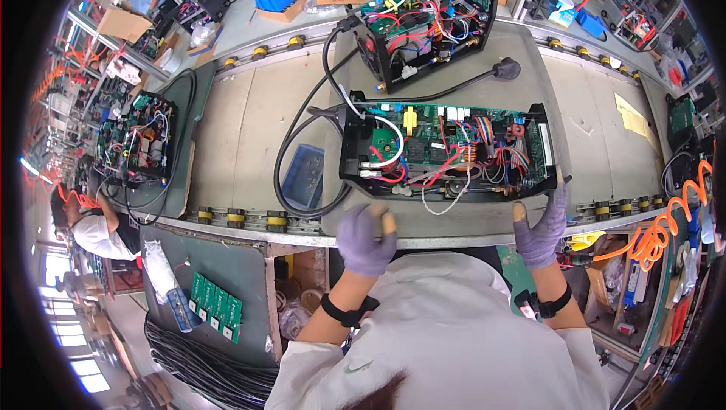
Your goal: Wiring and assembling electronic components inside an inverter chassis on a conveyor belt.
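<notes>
An open electronic unit [446, 149] lies in front of me, its black chassis packed with green circuit boards and coloured wires. My right hand [542, 230], in a grey-purple glove with bare fingertips, is at its near right corner. Its thumb and fingers are spread, with a fingertip at the black end panel; firm contact is hard to judge. My left hand [367, 240], gloved alike, hovers by the bench's front edge below the unit's left end. Its fingers are loosely bent and apart from the thumb, and nothing shows in them. A white twisted wire [446, 209] hangs over the unit's front.
A second open unit [423, 28] stands behind, with a black cable and plug [507, 69]. Left of the near unit are a looped black cable [283, 175] and a blue tray [304, 175]. Rollers [236, 218] line the bench edge. A person [98, 232] works at far left.
</notes>
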`<state>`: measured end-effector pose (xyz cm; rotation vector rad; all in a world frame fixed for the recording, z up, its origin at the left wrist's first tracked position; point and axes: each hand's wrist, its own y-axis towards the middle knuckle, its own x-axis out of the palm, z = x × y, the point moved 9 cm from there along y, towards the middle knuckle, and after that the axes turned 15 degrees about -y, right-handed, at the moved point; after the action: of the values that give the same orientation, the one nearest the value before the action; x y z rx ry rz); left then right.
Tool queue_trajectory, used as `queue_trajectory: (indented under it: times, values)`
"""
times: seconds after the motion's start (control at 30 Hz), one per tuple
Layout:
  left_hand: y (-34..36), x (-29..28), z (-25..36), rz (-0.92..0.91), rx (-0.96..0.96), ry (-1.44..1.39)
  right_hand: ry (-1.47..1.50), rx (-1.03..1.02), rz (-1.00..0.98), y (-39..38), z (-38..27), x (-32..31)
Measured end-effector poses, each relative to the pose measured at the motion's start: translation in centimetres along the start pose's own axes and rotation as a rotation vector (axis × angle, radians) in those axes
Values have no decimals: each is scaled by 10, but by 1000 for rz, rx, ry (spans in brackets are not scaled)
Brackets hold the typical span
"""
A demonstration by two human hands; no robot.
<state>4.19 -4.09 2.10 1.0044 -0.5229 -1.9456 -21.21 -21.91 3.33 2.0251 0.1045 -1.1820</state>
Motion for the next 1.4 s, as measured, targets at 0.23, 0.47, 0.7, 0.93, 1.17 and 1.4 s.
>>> queue_trajectory:
  times: [0.23, 0.47, 0.7, 0.93, 1.17, 1.4]
  values:
    - [-34, 80, -49, -540, -635, 68, 102, 106, 34, -30, 1, 0]
    - [-40, 95, -80, -579, -747, -360, 171, 147, -30, -46, 4, 2]
    - [-30, 87, -22, -695, 53, -174, 211, 159, -46, -41, 7, 8]
    - [-36, 49, 8, -788, -5, -478, 233, 161, 37, -54, 25, 7]
    - [11, -66, -122, -160, -382, -59, -734, 131, -667, -49, 155, 34]
    - [9, -19, -237, -707, -784, 478, -462, 284, -868, -59, 185, 41]
